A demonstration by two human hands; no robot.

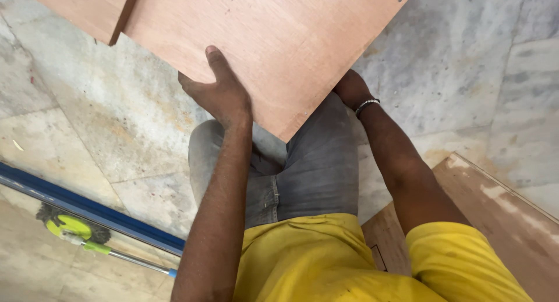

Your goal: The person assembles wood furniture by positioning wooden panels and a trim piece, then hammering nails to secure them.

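A: Marble floor [483, 63] is spreading underneath. What are the fingers doing?

B: The left hand [218, 89] is clamping the plywood panel's [273, 34] near edge, thumb lying on top. The right hand [352, 89] is gripping its right edge, fingers hidden beneath.

A: And the panel?

B: It's stretching forward from both hands, over the knees [308, 156], arms extending.

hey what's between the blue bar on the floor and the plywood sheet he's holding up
In the head view, only bare marble floor lies between the blue bar and the plywood sheet; the left hand grips the sheet's near edge.
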